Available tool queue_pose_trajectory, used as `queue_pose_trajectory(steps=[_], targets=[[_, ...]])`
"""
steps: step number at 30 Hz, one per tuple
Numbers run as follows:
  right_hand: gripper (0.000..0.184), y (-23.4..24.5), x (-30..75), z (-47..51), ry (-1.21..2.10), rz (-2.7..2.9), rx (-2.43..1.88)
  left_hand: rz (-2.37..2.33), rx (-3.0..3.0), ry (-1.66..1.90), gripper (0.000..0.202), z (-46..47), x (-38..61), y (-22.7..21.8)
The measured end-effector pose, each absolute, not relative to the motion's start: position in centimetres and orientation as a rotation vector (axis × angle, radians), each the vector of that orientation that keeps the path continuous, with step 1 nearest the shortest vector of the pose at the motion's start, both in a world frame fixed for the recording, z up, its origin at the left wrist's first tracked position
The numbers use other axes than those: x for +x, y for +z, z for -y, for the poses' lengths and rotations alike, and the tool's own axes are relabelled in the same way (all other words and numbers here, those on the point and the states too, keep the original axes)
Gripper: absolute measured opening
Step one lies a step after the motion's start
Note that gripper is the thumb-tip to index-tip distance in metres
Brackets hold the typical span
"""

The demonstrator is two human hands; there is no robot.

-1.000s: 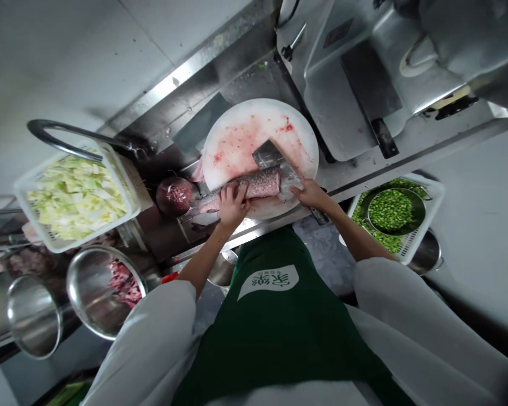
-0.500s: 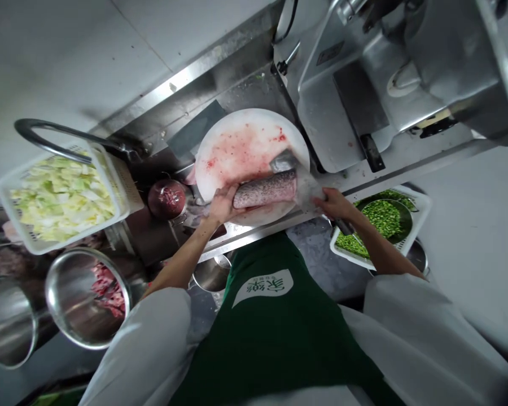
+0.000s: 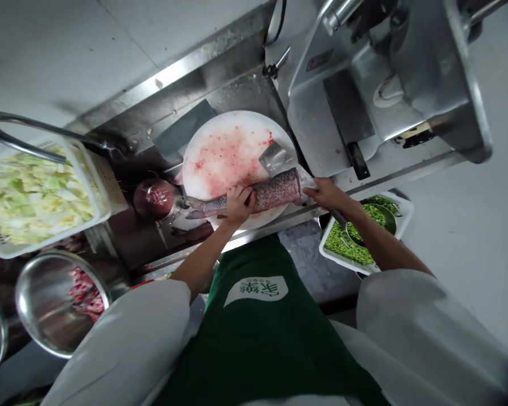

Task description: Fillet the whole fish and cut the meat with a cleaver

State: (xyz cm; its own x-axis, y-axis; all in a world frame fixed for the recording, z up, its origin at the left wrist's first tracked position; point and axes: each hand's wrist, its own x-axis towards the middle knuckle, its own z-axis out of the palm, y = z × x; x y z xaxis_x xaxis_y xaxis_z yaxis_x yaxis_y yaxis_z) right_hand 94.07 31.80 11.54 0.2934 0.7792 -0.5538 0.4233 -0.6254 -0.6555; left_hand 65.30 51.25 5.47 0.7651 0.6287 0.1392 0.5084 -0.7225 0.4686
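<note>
A headless grey scaled fish (image 3: 275, 192) lies along the near edge of a round white cutting board (image 3: 220, 149) stained red. My left hand (image 3: 238, 205) is closed over the fish's middle, pressing it down. My right hand (image 3: 327, 193) grips the handle of a cleaver (image 3: 276, 158), whose wide blade stands at the fish's cut right end. The fish's tail (image 3: 197, 207) hangs off the board to the left.
A steel machine (image 3: 376, 84) stands right of the board. A second cleaver (image 3: 182, 131) lies behind the board. Left are a small bowl of red scraps (image 3: 153, 198), a white basket of chopped cabbage (image 3: 34, 192), and a steel bowl of meat (image 3: 59, 304). A tray of chopped greens (image 3: 351, 242) sits lower right.
The fish was lifted and turned half a second ago and now lies flat again. My left hand has slid back onto its middle, and the cleaver has returned to the cut end.
</note>
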Motion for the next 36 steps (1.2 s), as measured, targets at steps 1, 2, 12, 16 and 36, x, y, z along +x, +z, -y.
queue_pose_trajectory(steps=[1, 2, 12, 16, 36], targets=[[0.023, 11.6, 94.2, -31.6, 1.325, 1.070, -2.179, -0.879, 2.548, 0.399, 0.030, -51.3, 65.2, 5.4], [0.024, 11.8, 94.4, -31.2, 1.393, 1.057, -2.170, -0.887, 2.542, 0.389, 0.030, -51.3, 65.2, 5.4], [0.033, 10.7, 90.8, -29.6, 1.425, 0.846, -2.147, -0.917, 2.520, 0.236, 0.032, -50.7, 65.1, 5.9], [0.029, 10.7, 89.1, -27.9, 1.425, 0.766, -2.154, -0.934, 2.486, 0.148, 0.032, -50.7, 65.2, 6.2], [0.019, 9.7, 85.0, -32.3, 1.348, 0.716, -2.085, -0.618, 2.516, 0.118, 0.029, -49.4, 68.7, 10.1]])
